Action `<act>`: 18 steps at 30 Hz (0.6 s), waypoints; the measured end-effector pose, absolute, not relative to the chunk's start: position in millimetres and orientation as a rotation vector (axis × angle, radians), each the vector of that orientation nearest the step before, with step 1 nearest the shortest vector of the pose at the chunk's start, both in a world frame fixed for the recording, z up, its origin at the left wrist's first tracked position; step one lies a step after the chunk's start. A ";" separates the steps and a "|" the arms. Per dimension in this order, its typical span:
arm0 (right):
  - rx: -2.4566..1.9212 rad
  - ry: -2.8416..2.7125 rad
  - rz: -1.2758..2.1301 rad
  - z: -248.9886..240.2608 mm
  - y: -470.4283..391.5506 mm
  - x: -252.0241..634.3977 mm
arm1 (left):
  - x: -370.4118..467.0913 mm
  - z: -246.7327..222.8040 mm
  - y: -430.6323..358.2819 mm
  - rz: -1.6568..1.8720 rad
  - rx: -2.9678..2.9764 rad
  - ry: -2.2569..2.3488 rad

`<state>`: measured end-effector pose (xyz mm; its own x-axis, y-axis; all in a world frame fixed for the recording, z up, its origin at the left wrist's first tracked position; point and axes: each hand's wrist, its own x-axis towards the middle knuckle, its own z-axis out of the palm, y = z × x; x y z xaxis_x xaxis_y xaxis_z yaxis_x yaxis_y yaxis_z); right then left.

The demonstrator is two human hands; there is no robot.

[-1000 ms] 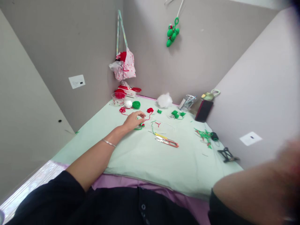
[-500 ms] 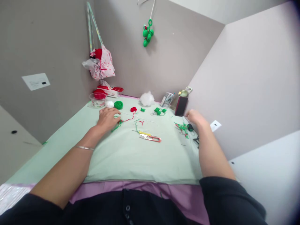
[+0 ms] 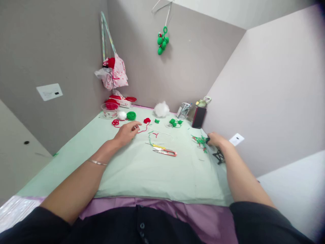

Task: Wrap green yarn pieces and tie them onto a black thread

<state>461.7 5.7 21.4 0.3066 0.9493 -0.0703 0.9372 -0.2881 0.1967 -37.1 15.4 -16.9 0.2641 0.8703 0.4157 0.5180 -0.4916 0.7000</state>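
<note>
My left hand point(image 3: 128, 131) rests low over the cloth with its fingers curled together. Red yarn point(image 3: 143, 130) runs from a small red ball point(image 3: 147, 120) to its fingertips; whatever lies inside the fingers is hidden. At the right, my right hand point(image 3: 216, 139) has its fingers closed on a black spool point(image 3: 208, 140), mostly covered by the hand. Touching that spool's left side is a heap of green and red yarn scraps point(image 3: 200, 140). Between the hands lie orange-handled thread snips point(image 3: 166, 152) and a yellow-handled crochet hook point(image 3: 157, 146).
At the back stand a clear tub point(image 3: 109, 111), a green yarn ball point(image 3: 131, 116), white stuffing point(image 3: 161, 109), a pen cup point(image 3: 184, 110) and a phone point(image 3: 199, 117). Small green crocheted pieces point(image 3: 175, 123) lie before the cup. A black clip-like object point(image 3: 218, 157) sits near my right wrist.
My right hand has come down and closed on the black spool. My left hand has shifted right, uncovering a red yarn tangle; the green strand piece beneath it no longer shows.
</note>
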 end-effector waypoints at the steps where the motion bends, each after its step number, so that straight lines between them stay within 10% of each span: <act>1: 2.358 1.726 0.066 21.8 5.7 461.5 | -36.9 -19.1 14.8 0.992 2.119 1.233; 6: 2.324 1.692 0.035 29.2 4.4 452.8 | -44.5 -28.1 20.5 0.723 2.232 1.304; 14: 2.643 2.132 0.561 75.6 -18.0 395.6 | -32.3 -16.3 17.0 1.231 1.978 1.303; 18: 2.433 3.141 -0.522 83.2 -23.9 325.1 | -13.8 -6.1 0.6 1.298 1.659 1.011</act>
<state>325.1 -23.9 83.2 -0.0404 0.8836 0.4664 0.6851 0.3643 -0.6308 -13.8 0.6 -6.1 0.1603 0.9207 0.3557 0.1197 -0.3758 0.9189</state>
